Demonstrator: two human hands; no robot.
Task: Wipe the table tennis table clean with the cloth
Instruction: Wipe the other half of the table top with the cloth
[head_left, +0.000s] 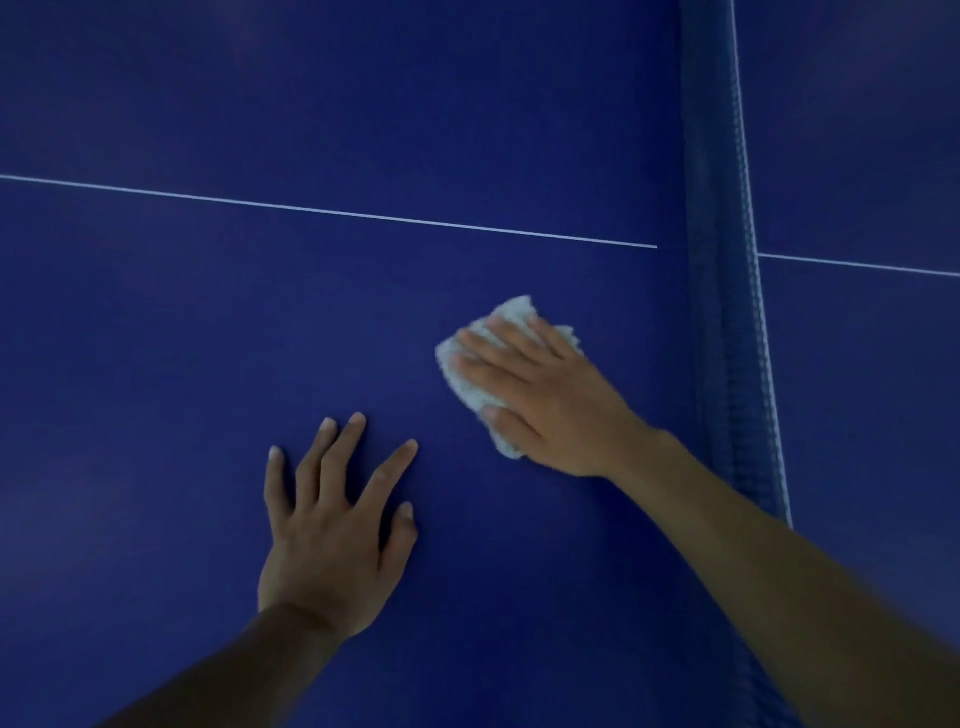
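On the blue table (208, 312), right hand (540, 400) apparently presses cloth (511, 310).

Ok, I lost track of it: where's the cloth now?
In the head view, the cloth lies on the table under the right hand, just left of the net.

Dark blue mesh net (727, 312) with white top tape (748, 208), running top to bottom at right; thin white line (332, 210) from left, stopping just short, resuming beyond.
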